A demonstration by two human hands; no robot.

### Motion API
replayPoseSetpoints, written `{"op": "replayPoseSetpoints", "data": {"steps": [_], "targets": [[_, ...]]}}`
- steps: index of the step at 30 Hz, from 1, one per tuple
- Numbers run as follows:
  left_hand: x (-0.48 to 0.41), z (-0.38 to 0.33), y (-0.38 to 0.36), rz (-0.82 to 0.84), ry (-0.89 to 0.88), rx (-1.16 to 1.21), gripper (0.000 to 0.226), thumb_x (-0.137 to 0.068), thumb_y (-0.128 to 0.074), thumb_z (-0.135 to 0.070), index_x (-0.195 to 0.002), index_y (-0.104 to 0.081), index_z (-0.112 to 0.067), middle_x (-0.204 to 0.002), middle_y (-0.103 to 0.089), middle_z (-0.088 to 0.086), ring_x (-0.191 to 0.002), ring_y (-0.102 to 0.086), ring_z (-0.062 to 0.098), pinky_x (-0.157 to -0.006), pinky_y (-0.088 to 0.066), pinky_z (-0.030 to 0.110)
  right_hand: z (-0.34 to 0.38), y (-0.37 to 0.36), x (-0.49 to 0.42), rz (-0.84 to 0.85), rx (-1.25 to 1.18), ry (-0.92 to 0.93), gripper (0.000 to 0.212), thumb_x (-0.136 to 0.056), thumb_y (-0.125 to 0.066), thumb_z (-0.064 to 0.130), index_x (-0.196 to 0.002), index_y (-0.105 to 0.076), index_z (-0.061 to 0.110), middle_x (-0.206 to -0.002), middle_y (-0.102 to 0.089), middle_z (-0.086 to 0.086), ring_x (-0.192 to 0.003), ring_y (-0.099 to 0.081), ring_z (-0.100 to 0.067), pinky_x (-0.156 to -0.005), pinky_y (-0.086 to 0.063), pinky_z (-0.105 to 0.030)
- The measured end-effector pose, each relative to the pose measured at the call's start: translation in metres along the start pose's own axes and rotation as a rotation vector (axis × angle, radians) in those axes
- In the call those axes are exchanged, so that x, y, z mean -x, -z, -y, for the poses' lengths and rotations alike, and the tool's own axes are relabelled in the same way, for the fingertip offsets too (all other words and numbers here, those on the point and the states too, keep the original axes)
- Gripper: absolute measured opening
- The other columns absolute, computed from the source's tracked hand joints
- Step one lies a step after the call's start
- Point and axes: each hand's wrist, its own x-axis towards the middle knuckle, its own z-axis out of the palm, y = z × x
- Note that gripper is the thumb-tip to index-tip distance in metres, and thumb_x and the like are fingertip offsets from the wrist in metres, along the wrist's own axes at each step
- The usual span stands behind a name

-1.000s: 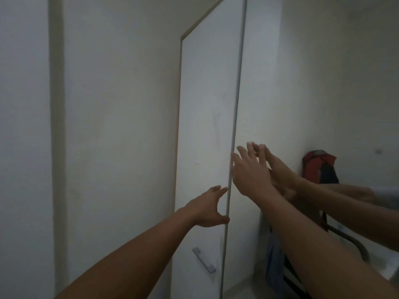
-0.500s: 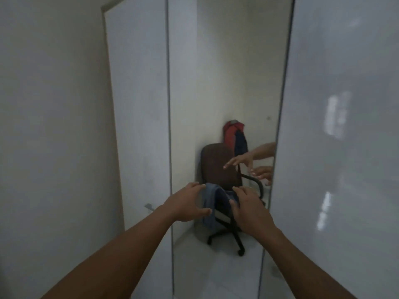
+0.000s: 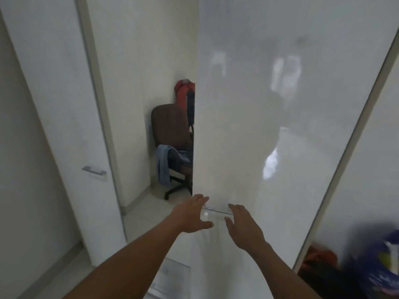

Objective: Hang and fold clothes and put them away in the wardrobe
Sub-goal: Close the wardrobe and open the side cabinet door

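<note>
Moved: both hands, lowered to the handle (image 3: 217, 211) of the wardrobe door (image 3: 259, 126).
Item, left hand (image 3: 192, 216): fingers spread, gripping nothing, at the handle's left end.
Item, right hand (image 3: 244, 227): spread likewise, at its right end.
Beyond the left hand: blue garment (image 3: 164, 162) draped on a chair (image 3: 168, 124).
Judgement: door being worked, clothes not yet stowed.

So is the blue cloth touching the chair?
Touching. The head view shows the blue cloth draped over the chair seat and hanging down.

Blurred heap (image 3: 367, 268) beside the door (image 3: 248, 126), perhaps clothes
</note>
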Motion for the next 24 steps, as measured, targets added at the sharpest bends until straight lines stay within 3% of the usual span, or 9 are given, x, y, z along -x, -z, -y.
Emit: {"op": "replayPoseSetpoints", "data": {"steps": [6, 9, 13, 16, 20, 24], "targets": [[-0.034, -0.01, -0.048, 0.094, 0.086, -0.06, 0.106, -0.084, -0.064, -0.062, -0.158, 0.003, -0.029, -0.167, 0.006, -0.009, -0.147, -0.025, 0.028, -0.113, -0.034, 0.05, -0.032, -0.022, -0.008, 0.134, 0.042, 0.096, 0.057, -0.104, -0.04, 0.033, -0.155, -0.022, 0.016, -0.161, -0.023, -0.002, -0.149, -0.023, -0.019, -0.117, -0.028, -0.044], [-0.042, -0.001, -0.065, 0.098, 0.124, -0.019, 0.107, -0.085, -0.066, -0.058, -0.158, 0.006, -0.027, -0.166, 0.008, -0.01, -0.147, -0.026, 0.028, -0.113, -0.035, 0.05, -0.037, -0.034, -0.019, 0.158, 0.019, 0.141, 0.056, -0.105, -0.038, 0.031, -0.156, -0.021, 0.016, -0.163, -0.02, -0.002, -0.151, -0.019, -0.019, -0.117, -0.03, -0.046], [-0.044, 0.005, -0.088, -0.017, 0.115, 0.079, 0.092, -0.092, -0.058, -0.054, -0.159, -0.004, -0.022, -0.167, 0.006, -0.009, -0.147, -0.031, 0.02, -0.114, -0.037, 0.04, -0.035, -0.049, -0.023, 0.139, 0.015, 0.11, 0.054, -0.106, -0.025, 0.042, -0.156, -0.021, 0.023, -0.162, -0.019, 0.004, -0.152, -0.009, -0.02, -0.113, -0.031, -0.053], [-0.041, 0.009, -0.093, -0.111, 0.071, 0.144, 0.069, -0.101, -0.042, -0.049, -0.159, -0.017, -0.021, -0.167, -0.006, -0.006, -0.148, -0.028, 0.016, -0.117, -0.033, 0.037, -0.03, -0.058, -0.023, 0.079, 0.002, 0.071, 0.063, -0.099, -0.01, 0.052, -0.154, -0.026, 0.026, -0.157, -0.031, 0.003, -0.15, -0.016, -0.025, -0.107, -0.041, -0.054], [-0.024, 0.006, -0.094, -0.15, 0.084, 0.187, 0.057, -0.104, -0.029, -0.05, -0.156, -0.026, -0.025, -0.164, -0.017, -0.009, -0.145, -0.033, 0.014, -0.115, -0.037, 0.039, -0.025, -0.064, -0.015, -0.008, -0.028, 0.045, 0.052, -0.105, -0.029, 0.041, -0.154, -0.028, 0.024, -0.146, -0.044, 0.001, -0.142, -0.026, -0.024, -0.101, -0.045, -0.049], [0.009, -0.005, -0.102, -0.18, 0.097, 0.209, 0.058, -0.103, -0.032, -0.052, -0.155, -0.028, -0.028, -0.162, -0.02, -0.009, -0.136, -0.046, 0.014, -0.107, -0.044, 0.039, -0.02, -0.057, 0.016, -0.017, -0.136, 0.038, 0.056, -0.105, -0.027, 0.044, -0.158, -0.015, 0.029, -0.148, -0.04, -0.003, -0.143, -0.025, -0.023, -0.108, -0.04, -0.048]]}}
